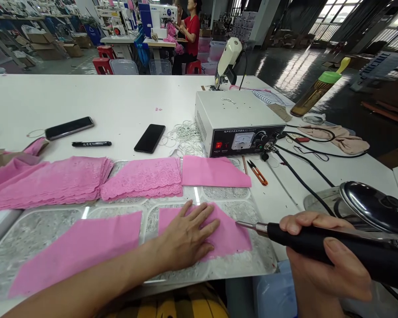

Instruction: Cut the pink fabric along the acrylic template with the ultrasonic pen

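My left hand (185, 236) lies flat with fingers spread on a pink fabric piece (230, 236) that rests on a clear plastic template sheet (46, 227). My right hand (321, 265) grips a black hand-held tool (321, 245) whose metal tip (247, 225) points at the right edge of that fabric. A second plain pink piece (82, 249) lies to the left of my forearm. Beyond are stacks of pink lace pieces (142, 179) and another plain pink piece (212, 172).
A white control box (235, 121) with a meter stands behind the fabric, cables running from it to the right. Two phones (150, 138), a black marker (91, 144), orange snips (258, 173), white elastic loops (184, 132) and a steel lid (371, 205) lie around. A person in red sits far back.
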`<state>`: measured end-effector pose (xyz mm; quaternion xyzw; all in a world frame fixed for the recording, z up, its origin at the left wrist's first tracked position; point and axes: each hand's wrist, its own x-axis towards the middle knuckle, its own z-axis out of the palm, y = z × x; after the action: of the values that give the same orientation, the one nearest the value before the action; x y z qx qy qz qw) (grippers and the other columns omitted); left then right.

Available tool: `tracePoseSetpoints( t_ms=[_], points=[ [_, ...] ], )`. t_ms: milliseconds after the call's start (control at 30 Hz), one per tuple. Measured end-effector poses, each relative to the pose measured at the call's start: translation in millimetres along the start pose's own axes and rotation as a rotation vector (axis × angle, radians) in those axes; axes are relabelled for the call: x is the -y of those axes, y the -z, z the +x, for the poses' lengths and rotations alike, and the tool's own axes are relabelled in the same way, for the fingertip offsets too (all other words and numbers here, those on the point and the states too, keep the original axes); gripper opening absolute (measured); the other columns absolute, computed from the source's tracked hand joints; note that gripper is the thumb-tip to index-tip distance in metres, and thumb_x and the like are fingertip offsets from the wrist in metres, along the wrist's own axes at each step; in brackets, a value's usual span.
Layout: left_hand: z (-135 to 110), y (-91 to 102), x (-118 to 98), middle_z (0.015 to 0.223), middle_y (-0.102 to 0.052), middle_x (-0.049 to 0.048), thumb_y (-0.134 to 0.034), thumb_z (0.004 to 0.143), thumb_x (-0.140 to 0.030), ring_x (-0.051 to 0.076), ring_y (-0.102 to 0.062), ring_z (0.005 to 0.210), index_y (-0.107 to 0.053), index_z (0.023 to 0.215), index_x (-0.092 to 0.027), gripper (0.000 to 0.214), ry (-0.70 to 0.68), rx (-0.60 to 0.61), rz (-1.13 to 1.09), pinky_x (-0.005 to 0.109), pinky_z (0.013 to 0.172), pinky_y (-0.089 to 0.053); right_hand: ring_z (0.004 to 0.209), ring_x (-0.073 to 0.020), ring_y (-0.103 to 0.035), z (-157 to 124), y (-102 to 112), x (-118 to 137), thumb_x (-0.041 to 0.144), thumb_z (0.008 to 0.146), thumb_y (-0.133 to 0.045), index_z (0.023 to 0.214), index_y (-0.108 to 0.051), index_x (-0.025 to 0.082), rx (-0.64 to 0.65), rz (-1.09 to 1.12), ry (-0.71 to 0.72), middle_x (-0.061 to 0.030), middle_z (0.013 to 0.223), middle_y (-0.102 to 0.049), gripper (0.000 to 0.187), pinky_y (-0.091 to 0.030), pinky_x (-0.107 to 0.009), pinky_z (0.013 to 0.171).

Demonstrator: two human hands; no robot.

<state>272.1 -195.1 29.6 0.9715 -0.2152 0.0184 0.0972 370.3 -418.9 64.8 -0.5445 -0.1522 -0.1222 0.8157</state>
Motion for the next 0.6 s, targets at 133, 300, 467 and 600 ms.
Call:
tracePoseSetpoints(
  t_ms=[133,300,467,600],
  points=[
    [0.3,1.4,-0.4,0.151,-0.041,0.0189,-0.05,0.098,-0.044,0.035,-0.042,0.138,-0.049,0.137,-0.016,0.048,0.005,0.013,0.006,0.059,0.11,-0.035,0.051,-0.0132,-0.054,-0.4,0.6,-1.1,0.03,0.068,-0.065,0.077,-0.065,0.021,0.035,0.006,0.011,0.0004,0.068,-0.06,0.013,-0.05,-0.033,0.046],
    [0.4,1.5,-0.6,0.151,-0.042,0.0184,-0.052,0.097,-0.045,0.034,-0.042,0.138,-0.05,0.137,-0.017,0.049,0.005,0.008,0.009,0.059,0.11,-0.035,0.053,-0.0135,-0.055,-1.3,1.9,-4.7,0.03,0.067,-0.065,0.077,-0.063,0.02,0.016,-0.012,0.006,0.001,0.067,-0.06,0.014,-0.052,-0.032,0.048],
    [-0.5,-0.2,-1.5,0.15,-0.043,0.0176,-0.051,0.097,-0.046,0.033,-0.042,0.138,-0.051,0.137,-0.018,0.048,0.018,-0.017,0.007,0.057,0.112,-0.034,0.051,-0.0133,-0.054,-0.9,1.1,-5.2,0.029,0.065,-0.064,0.072,-0.059,0.02,0.007,-0.044,0.003,0.0016,0.065,-0.059,0.012,-0.051,-0.031,0.046],
    [-1.2,-0.1,-1.7,0.149,-0.046,0.0169,-0.052,0.097,-0.047,0.032,-0.043,0.138,-0.052,0.136,-0.018,0.049,0.012,-0.032,0.004,0.056,0.112,-0.034,0.05,-0.0133,-0.052,0.5,-3.6,-4.0,0.028,0.062,-0.061,0.071,-0.059,0.02,-0.03,-0.056,-0.023,0.0016,0.063,-0.057,0.012,-0.049,-0.031,0.045]
  ],
)
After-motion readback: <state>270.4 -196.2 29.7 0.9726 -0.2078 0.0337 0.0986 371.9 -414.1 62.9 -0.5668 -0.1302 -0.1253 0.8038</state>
